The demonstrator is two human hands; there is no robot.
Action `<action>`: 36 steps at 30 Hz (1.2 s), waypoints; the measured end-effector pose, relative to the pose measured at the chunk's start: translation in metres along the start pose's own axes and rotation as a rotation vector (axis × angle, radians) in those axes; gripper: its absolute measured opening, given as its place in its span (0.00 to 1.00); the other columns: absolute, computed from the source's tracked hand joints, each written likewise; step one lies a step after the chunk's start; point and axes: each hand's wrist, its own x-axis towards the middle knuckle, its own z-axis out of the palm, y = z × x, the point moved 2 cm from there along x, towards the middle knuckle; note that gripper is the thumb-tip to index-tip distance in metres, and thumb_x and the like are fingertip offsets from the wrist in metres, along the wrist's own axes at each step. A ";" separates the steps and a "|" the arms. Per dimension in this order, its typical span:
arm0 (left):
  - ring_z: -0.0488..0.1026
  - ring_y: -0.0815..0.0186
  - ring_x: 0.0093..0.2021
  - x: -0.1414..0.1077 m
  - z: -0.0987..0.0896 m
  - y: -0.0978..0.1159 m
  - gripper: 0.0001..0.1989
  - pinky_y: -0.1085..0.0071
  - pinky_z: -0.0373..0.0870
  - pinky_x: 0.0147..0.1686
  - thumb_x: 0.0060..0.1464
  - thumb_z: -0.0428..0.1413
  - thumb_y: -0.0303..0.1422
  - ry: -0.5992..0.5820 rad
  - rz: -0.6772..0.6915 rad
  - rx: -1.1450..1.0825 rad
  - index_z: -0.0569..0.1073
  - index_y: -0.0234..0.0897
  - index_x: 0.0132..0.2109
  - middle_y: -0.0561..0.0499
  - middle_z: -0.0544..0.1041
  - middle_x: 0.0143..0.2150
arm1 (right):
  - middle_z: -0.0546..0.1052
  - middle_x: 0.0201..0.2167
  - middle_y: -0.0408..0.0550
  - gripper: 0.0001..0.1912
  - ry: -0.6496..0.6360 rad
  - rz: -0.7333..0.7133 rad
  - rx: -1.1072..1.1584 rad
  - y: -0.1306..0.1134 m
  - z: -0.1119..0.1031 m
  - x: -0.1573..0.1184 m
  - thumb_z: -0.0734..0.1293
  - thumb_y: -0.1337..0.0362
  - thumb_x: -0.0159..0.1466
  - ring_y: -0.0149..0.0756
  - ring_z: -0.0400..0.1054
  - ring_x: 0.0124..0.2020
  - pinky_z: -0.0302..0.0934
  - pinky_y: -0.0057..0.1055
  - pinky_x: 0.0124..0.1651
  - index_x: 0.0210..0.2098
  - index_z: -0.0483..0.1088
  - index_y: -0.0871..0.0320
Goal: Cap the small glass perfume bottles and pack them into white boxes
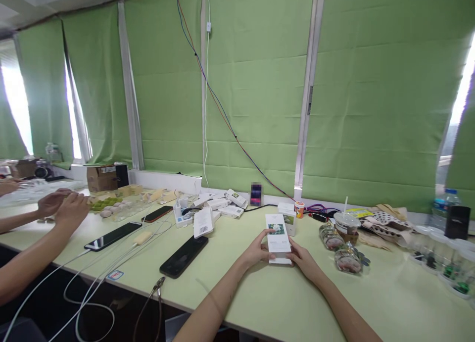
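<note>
Two bare forearms (218, 295) reach over the pale tabletop (256, 307) right in front of me, toward one white box (279, 240) with a flower picture. The left hand (259, 249) and the right hand (303, 260) pinch it between them, fingers curved at its left and right sides; whether its lower end touches the tabletop, I can't tell. Just behind stands one more, a second carton (289, 222). Off to the left I count three phones (184, 256) lying flat. To the right sit two rounded clear containers (348, 260) beside one straw cup (347, 224), then at least four lidded jars (440, 249). Farther left, a co-worker's two hands (73, 211) are close together.
</note>
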 end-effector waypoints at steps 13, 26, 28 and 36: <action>0.70 0.54 0.49 0.001 -0.003 -0.001 0.40 0.69 0.69 0.36 0.34 0.66 0.25 0.051 0.096 -0.014 0.61 0.45 0.56 0.42 0.72 0.52 | 0.64 0.30 0.41 0.38 -0.007 0.004 0.036 -0.010 0.002 -0.004 0.60 0.47 0.59 0.31 0.60 0.26 0.61 0.32 0.34 0.65 0.49 0.55; 0.74 0.58 0.44 -0.005 -0.001 0.007 0.29 0.69 0.71 0.35 0.41 0.66 0.35 0.061 0.103 -0.102 0.66 0.45 0.51 0.44 0.65 0.59 | 0.62 0.27 0.37 0.39 -0.024 0.034 0.004 -0.014 0.003 -0.006 0.68 0.59 0.52 0.31 0.58 0.26 0.56 0.28 0.31 0.62 0.55 0.53; 0.74 0.58 0.43 -0.003 -0.002 0.004 0.30 0.70 0.71 0.34 0.39 0.67 0.35 0.062 0.113 -0.117 0.67 0.45 0.51 0.44 0.63 0.61 | 0.61 0.27 0.36 0.41 -0.014 0.038 0.025 -0.012 0.004 -0.005 0.69 0.61 0.50 0.29 0.58 0.25 0.56 0.28 0.30 0.62 0.54 0.53; 0.74 0.59 0.44 0.002 -0.009 -0.003 0.31 0.71 0.70 0.36 0.41 0.66 0.34 0.142 0.158 -0.177 0.64 0.44 0.53 0.43 0.66 0.59 | 0.66 0.32 0.38 0.26 0.051 -0.027 -0.047 -0.012 0.003 -0.005 0.65 0.64 0.52 0.27 0.61 0.23 0.59 0.28 0.29 0.49 0.57 0.51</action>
